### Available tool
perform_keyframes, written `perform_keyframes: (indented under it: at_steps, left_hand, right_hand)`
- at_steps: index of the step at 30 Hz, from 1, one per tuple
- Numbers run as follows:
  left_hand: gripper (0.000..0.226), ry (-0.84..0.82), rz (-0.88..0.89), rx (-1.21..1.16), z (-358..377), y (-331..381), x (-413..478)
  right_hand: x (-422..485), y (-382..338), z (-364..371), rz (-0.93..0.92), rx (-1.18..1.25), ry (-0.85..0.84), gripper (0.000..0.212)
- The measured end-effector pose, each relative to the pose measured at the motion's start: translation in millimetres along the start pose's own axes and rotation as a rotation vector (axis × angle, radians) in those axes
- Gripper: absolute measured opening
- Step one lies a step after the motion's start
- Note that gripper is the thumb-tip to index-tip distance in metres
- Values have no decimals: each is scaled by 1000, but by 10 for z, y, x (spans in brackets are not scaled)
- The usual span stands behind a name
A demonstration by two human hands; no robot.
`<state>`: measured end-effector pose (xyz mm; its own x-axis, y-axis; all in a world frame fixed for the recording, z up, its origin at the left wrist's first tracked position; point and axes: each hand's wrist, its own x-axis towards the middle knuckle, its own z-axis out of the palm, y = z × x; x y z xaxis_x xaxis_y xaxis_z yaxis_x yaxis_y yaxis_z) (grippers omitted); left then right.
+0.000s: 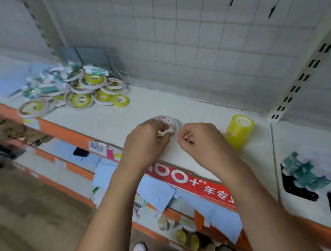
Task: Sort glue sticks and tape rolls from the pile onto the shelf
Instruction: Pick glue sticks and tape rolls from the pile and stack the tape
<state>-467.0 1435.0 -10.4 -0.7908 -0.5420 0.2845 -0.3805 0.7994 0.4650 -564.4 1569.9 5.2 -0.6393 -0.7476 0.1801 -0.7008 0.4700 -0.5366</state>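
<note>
A pile (75,88) of yellow-cored tape rolls and white-and-teal glue sticks lies at the left of the white shelf (179,109). A stack of yellow tape rolls (239,131) stands upright at the shelf's right. My left hand (148,142) grips a flat tape roll with a patterned core (167,122), which lies on the shelf near the front edge. My right hand (202,140) is beside that roll with curled fingers, wearing a ring; I cannot see whether it touches the roll. The image is blurred.
A grey wire grid panel (194,36) backs the shelf, and a slotted upright (301,78) stands at the right. Grey boxes (90,56) sit behind the pile. Teal and black items (303,175) lie on the neighbouring shelf at right. Lower shelves hold goods.
</note>
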Motion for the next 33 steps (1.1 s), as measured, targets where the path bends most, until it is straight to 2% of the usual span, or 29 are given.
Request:
perform_keyframes:
  at_steps: [5,11,24,33]
  left_hand:
    - [25,60,-78,79,-314,-447,-83]
    - [25,79,-116,108,-571,-1073,39]
    - [25,21,35,128,-1189,-2640,856]
    - [22,13,221,74,-1283,-2874,1296]
  right_hand:
    - [329,-444,297,-172,56,-12,10]
    - [715,-844,735,-215,14,-39,11]
    - [1767,-1862,1718,-86,8,77,8]
    - [2003,-2038,1839,37,2,106,11]
